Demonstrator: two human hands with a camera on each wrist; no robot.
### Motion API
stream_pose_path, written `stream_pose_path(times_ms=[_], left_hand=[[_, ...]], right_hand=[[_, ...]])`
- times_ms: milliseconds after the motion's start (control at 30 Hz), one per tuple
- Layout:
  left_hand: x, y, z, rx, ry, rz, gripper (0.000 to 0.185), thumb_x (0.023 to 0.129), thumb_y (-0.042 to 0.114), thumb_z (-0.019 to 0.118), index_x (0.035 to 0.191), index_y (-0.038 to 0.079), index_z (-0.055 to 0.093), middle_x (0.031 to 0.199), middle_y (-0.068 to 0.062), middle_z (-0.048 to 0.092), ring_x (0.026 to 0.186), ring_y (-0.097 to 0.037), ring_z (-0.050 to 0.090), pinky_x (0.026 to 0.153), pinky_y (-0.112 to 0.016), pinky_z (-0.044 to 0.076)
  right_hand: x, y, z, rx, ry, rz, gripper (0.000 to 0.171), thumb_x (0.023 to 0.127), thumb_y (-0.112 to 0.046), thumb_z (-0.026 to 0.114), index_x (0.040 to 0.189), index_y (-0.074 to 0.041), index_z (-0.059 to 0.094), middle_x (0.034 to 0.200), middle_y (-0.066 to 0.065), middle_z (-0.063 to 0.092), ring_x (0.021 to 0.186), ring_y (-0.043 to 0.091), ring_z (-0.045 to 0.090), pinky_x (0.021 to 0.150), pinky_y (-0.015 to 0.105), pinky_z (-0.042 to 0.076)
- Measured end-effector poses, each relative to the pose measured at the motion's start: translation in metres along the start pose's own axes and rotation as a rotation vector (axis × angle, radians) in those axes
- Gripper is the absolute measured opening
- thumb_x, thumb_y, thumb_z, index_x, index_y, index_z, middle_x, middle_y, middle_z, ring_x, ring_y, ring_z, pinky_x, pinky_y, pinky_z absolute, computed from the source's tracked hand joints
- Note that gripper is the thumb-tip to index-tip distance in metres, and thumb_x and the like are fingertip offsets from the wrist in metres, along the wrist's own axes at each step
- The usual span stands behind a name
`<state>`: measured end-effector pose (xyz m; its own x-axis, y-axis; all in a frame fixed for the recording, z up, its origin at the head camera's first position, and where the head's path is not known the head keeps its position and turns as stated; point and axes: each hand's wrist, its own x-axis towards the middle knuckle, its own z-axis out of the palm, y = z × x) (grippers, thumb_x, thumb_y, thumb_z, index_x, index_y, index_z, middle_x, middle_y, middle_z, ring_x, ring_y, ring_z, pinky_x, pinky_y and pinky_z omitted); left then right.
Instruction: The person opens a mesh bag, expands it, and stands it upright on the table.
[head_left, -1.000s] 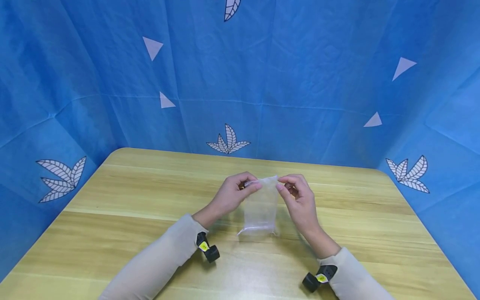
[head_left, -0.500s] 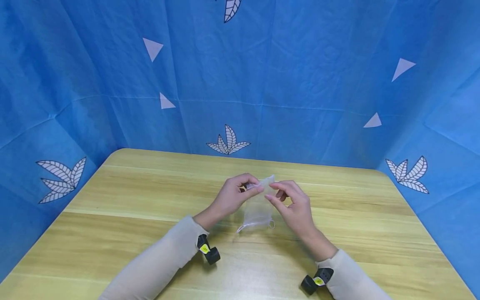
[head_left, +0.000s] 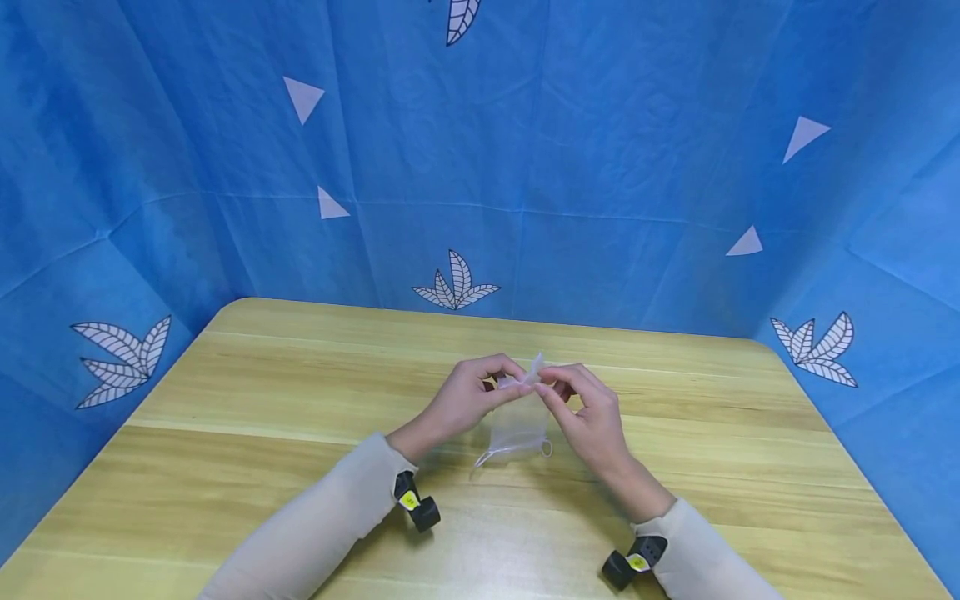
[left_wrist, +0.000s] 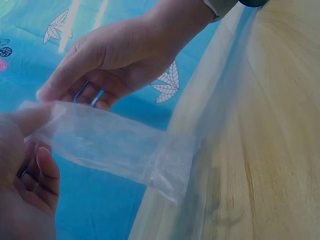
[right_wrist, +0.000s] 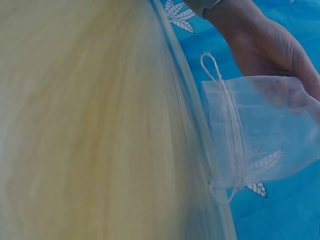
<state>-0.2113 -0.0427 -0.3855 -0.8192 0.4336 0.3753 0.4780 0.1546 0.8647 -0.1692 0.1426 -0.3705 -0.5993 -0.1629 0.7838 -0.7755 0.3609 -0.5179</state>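
A small sheer white drawstring pouch (head_left: 517,429) hangs between both hands above the table, its corded end pointing down toward the person. The left hand (head_left: 461,398) pinches its upper left edge between thumb and forefinger. On the other side, the right hand (head_left: 596,421) pinches the top corner with thumb and forefinger, close to the left fingertips. A pale cord (right_wrist: 232,130) runs across the lower end of the pouch in the right wrist view, with a loop at each side. The fabric is see-through, and nothing shows inside. Bunched cloth sticks up between the fingertips.
A light wooden table (head_left: 750,450) with rounded far corners lies beneath the hands. Behind it and at both sides hangs a blue curtain (head_left: 600,150) printed with leaves and triangles. Black wrist cameras (head_left: 425,512) are strapped over the sleeves.
The right hand has moved left along the pouch's top edge, bringing its fingertips up to the left hand's. The pouch's top is now gathered and narrower. The left hand has shifted slightly right.
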Motion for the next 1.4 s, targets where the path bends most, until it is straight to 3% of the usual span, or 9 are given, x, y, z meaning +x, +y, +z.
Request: stream_pose_path(times_ms=[233, 400, 633, 833, 1100, 1267, 1400], left_hand=[[-0.001, 0.0, 0.001, 0.006, -0.006, -0.003, 0.006, 0.092, 0.022, 0.071, 0.095, 0.017, 0.071, 0.091, 0.007, 0.067, 0.073, -0.015, 0.055, 0.058, -0.025, 0.047], [-0.001, 0.0, 0.001, 0.004, -0.008, -0.006, 0.006, 0.092, 0.021, 0.071, 0.095, 0.016, 0.07, 0.089, 0.006, 0.066, 0.073, -0.014, 0.055, 0.059, -0.026, 0.048], [0.0, 0.001, 0.001, 0.012, -0.02, -0.009, 0.006, 0.092, 0.021, 0.07, 0.095, 0.015, 0.069, 0.087, 0.004, 0.064, 0.073, -0.014, 0.054, 0.058, -0.025, 0.046], [-0.001, 0.003, 0.0, 0.008, -0.013, -0.003, 0.006, 0.092, 0.017, 0.07, 0.097, 0.014, 0.068, 0.084, 0.002, 0.062, 0.069, -0.014, 0.051, 0.058, -0.024, 0.044], [-0.002, 0.003, -0.001, -0.01, -0.035, 0.006, 0.008, 0.092, 0.016, 0.071, 0.098, 0.013, 0.067, 0.082, 0.002, 0.06, 0.067, -0.014, 0.052, 0.057, -0.025, 0.045], [-0.003, 0.004, -0.002, -0.015, -0.088, -0.011, 0.012, 0.093, 0.025, 0.07, 0.101, 0.017, 0.066, 0.084, 0.002, 0.061, 0.069, -0.014, 0.052, 0.057, -0.025, 0.043], [-0.003, 0.003, -0.002, -0.072, -0.127, 0.004, 0.024, 0.098, 0.035, 0.06, 0.106, 0.014, 0.066, 0.083, -0.003, 0.059, 0.065, -0.014, 0.048, 0.055, -0.026, 0.041]], right_hand=[[-0.008, 0.022, 0.003, -0.02, -0.008, -0.007, 0.025, 0.076, 0.021, 0.07, 0.092, 0.002, 0.069, 0.078, 0.009, 0.064, 0.067, 0.016, 0.054, 0.063, 0.016, 0.044], [-0.009, 0.034, -0.001, -0.037, -0.073, -0.022, 0.024, 0.079, 0.015, 0.071, 0.095, -0.003, 0.069, 0.079, 0.003, 0.063, 0.068, 0.012, 0.054, 0.063, 0.019, 0.045], [-0.002, 0.031, -0.013, -0.083, -0.163, -0.019, 0.022, 0.084, 0.008, 0.071, 0.099, -0.009, 0.069, 0.083, -0.004, 0.064, 0.07, 0.009, 0.055, 0.055, 0.021, 0.043], [0.003, 0.024, -0.021, -0.161, -0.212, 0.024, 0.016, 0.086, 0.002, 0.072, 0.096, -0.01, 0.069, 0.079, -0.008, 0.06, 0.068, 0.007, 0.053, 0.053, 0.021, 0.041], [0.011, 0.011, -0.029, -0.242, -0.347, 0.098, 0.006, 0.092, -0.009, 0.068, 0.096, -0.014, 0.067, 0.08, -0.009, 0.062, 0.065, 0.009, 0.052, 0.052, 0.024, 0.042], [0.012, 0.01, -0.03, -0.217, -0.358, 0.122, 0.006, 0.092, -0.01, 0.069, 0.097, -0.015, 0.069, 0.081, -0.009, 0.065, 0.065, 0.008, 0.055, 0.052, 0.024, 0.044], [0.011, 0.012, -0.03, -0.185, -0.334, 0.136, 0.008, 0.09, -0.008, 0.07, 0.096, -0.015, 0.069, 0.078, -0.01, 0.064, 0.065, 0.008, 0.057, 0.052, 0.025, 0.046]])
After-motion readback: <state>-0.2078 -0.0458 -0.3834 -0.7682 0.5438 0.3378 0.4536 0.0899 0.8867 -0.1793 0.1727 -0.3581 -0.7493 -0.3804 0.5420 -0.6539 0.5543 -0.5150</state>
